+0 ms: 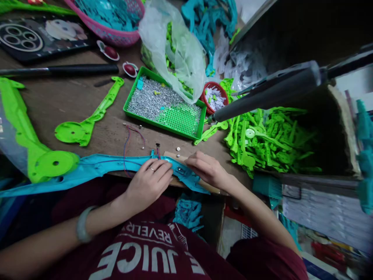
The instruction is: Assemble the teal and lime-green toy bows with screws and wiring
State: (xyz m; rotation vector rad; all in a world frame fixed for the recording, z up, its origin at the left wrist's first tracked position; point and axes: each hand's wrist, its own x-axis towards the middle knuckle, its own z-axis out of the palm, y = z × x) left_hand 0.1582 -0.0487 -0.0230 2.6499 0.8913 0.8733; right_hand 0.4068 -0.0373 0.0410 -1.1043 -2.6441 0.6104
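Observation:
A long blue plastic shell (107, 162) lies along the table's front edge, with thin red and blue wires (128, 144) over it. My left hand (154, 179) is closed over the shell's middle, pressing on it, a ring on one finger. Close to the shell's right end, my right hand (206, 168) has its fingertips pinched together; what they hold, if anything, is hidden. Between the hands a small dark metallic part (180, 169) sits in the shell. Just beyond are small round silver pieces (178, 149). A green round-ended part (56, 163) overlaps the shell's left side.
A green tray (166, 125) of small screws stands ahead, beside a red basket (205, 102) of white pieces. A dark screwdriver-like tool (268, 93) hangs at right, above a box of green parts (262, 136). A phone (37, 37) and pink basket (116, 37) lie farther back.

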